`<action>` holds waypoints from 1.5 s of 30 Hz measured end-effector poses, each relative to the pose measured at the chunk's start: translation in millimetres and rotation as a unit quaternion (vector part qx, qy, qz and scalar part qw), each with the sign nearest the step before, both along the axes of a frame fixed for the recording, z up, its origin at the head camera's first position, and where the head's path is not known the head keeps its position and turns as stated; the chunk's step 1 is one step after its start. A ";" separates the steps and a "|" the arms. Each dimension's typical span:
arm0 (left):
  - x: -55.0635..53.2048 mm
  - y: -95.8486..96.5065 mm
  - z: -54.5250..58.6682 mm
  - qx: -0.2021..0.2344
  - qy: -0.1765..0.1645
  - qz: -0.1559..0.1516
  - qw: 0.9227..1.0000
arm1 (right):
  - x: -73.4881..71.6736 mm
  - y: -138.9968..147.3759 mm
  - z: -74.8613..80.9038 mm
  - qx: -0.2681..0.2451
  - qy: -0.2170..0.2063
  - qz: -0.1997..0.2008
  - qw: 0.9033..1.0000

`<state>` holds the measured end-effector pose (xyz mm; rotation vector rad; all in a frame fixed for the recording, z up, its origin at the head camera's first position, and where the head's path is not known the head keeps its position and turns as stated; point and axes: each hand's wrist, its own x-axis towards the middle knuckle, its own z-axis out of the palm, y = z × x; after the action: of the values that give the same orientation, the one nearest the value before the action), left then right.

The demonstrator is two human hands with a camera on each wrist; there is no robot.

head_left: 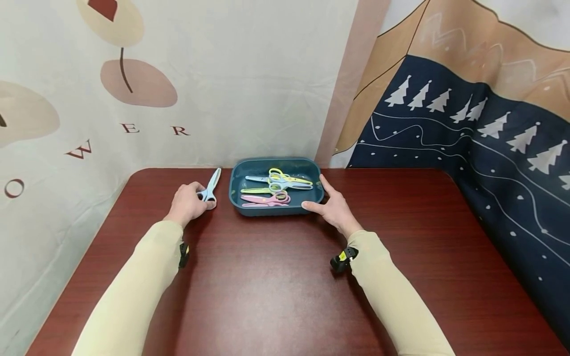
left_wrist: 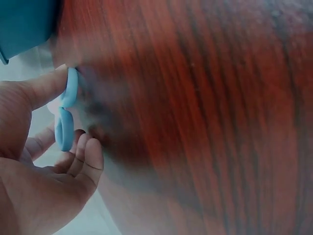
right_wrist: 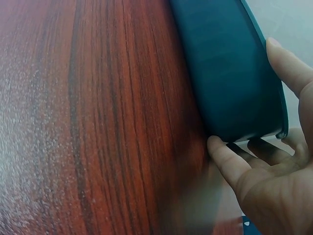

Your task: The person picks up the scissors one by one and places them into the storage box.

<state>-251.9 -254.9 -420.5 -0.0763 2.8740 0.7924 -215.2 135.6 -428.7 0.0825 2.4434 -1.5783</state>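
My left hand (head_left: 188, 203) pinches a pair of light blue scissors (head_left: 214, 183) by the handle loops, left of a dark teal plastic basket (head_left: 271, 212). The blades point away toward the wall. In the left wrist view the blue handle loops (left_wrist: 65, 130) sit between thumb and fingers. With my right hand (head_left: 337, 211) I hold the basket's front right corner, thumb on the front rim and the other fingers along the right side. Inside the basket lie several scissors, among them pink scissors (head_left: 279, 198), a yellow pair and a light blue pair, partly overlapping.
A dark red wood-grain table (head_left: 267, 277) bears the basket. Behind it hangs a pale printed cloth (head_left: 249, 99), and at the right a navy cloth (head_left: 414, 133) with white trees. The basket stands near the table's back edge.
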 end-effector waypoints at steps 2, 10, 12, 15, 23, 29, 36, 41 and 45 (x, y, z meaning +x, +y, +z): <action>0.3 0.0 -1.2 0.006 0.004 -0.003 1.000 | 0.2 -0.2 0.6 -0.001 0.000 -0.002 1.000; 1.0 2.6 -4.9 0.039 0.015 -0.007 0.999 | 0.2 -0.4 1.3 -0.004 0.004 -0.005 1.000; 1.2 2.7 -6.0 0.046 0.017 -0.008 0.999 | 0.3 -0.2 1.2 -0.003 0.003 -0.005 1.000; 2.1 2.3 -6.6 0.055 0.021 -0.011 0.998 | 0.4 0.1 0.6 -0.003 0.001 -0.004 1.000; 2.0 -0.4 -7.2 0.068 0.056 -0.008 0.996 | 0.5 -0.3 -0.1 -0.004 -0.002 -0.002 1.000; 2.0 -0.7 -3.6 0.123 0.064 0.005 0.990 | 0.7 -0.3 0.6 -0.007 -0.002 -0.003 1.000; 0.7 -1.0 -0.7 0.213 0.068 0.027 0.974 | 1.1 0.1 1.1 -0.010 -0.002 -0.005 1.000; -0.3 -2.4 3.4 0.213 0.089 0.034 0.972 | 1.6 -0.3 1.0 -0.009 -0.006 -0.004 1.000; -0.8 -3.1 8.3 0.204 0.097 0.035 0.974 | 1.1 0.1 0.1 -0.008 -0.006 -0.003 1.000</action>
<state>-252.7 -258.0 -412.2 -0.0537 2.8250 1.4596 -214.1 135.7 -428.6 0.0963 2.4225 -1.5958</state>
